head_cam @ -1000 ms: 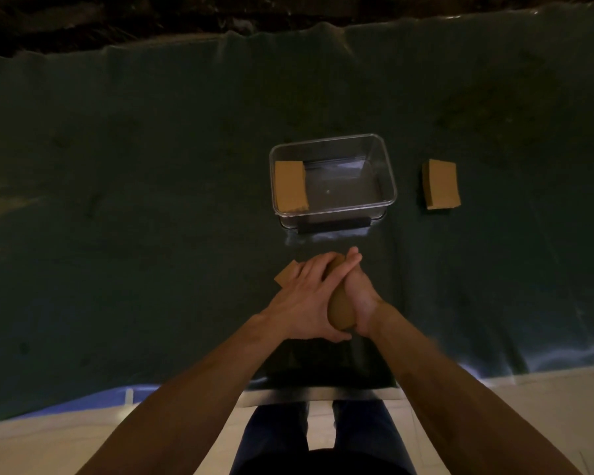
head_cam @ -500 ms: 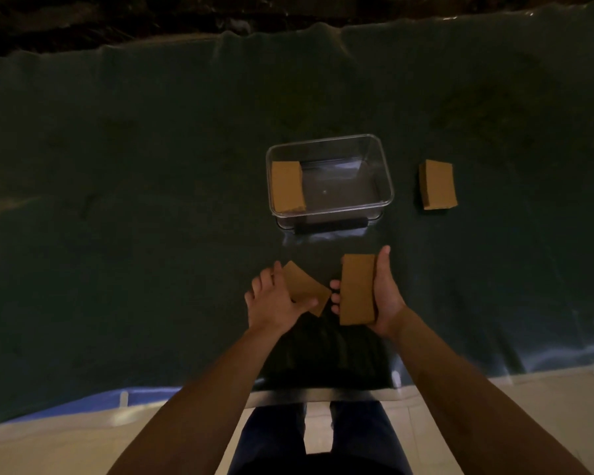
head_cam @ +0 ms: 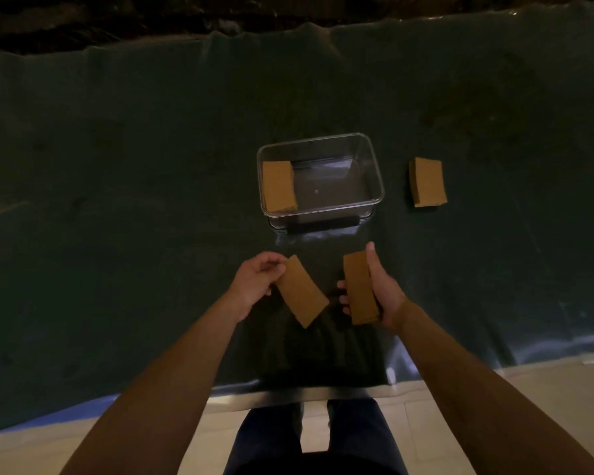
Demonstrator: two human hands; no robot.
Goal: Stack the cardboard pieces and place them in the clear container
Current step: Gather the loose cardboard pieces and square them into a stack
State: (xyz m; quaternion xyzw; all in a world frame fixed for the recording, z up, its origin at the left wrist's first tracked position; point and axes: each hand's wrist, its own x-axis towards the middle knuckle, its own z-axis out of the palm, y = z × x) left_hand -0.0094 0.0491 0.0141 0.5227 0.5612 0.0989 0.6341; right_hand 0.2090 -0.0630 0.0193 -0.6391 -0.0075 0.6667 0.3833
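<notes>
The clear container (head_cam: 374,173) stands on the dark cloth ahead of me, with one cardboard stack (head_cam: 279,186) lying against its left wall. Another cardboard stack (head_cam: 427,182) lies on the cloth to the container's right. My left hand (head_cam: 256,281) pinches a single cardboard piece (head_cam: 302,294) by its upper end, tilted diagonally. My right hand (head_cam: 383,291) grips a small cardboard stack (head_cam: 359,287) held upright along its long side. Both hands hover just in front of the container, a short gap between the two held pieces.
A dark green cloth (head_cam: 134,200) covers the table from left to right. Its near edge (head_cam: 288,392) runs just below my forearms, with pale floor tiles and my legs beneath. Beyond the far edge the background is dark.
My hands were pressed together around the cardboard a second ago. They have since separated, the left hand drawing one piece off to the left and lifting it, the right keeping the stack.
</notes>
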